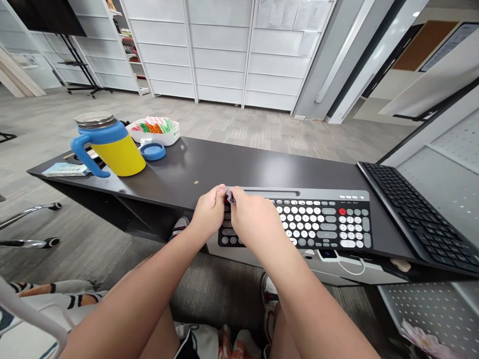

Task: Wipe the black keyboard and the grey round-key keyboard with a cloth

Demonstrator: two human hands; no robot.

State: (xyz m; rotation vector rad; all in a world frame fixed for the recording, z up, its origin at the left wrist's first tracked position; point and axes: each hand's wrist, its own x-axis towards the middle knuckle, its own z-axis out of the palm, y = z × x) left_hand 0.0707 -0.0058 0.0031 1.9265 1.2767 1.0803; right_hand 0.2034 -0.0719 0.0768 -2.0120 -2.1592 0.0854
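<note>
Over the left end of a keyboard (325,218) with round white and grey keys, my two hands meet. Between their fingertips shows a small crumpled, dark and light patterned piece (231,197); fabric or wrapper, I cannot tell which. My left hand (207,210) is closed, its thumb and fingers pinched at the piece's left side. My right hand (255,215) curls closed around its right side, hiding most of it. Part of the keyboard's left half lies hidden behind my right hand.
On the dark desk (243,164), a yellow and blue mug (121,152) stands left beside a blue lid (152,151). Behind them is a white basket (172,134) of colourful packets. A black keyboard (422,214) leans at the right. A small white device (329,255) with a cable sits below.
</note>
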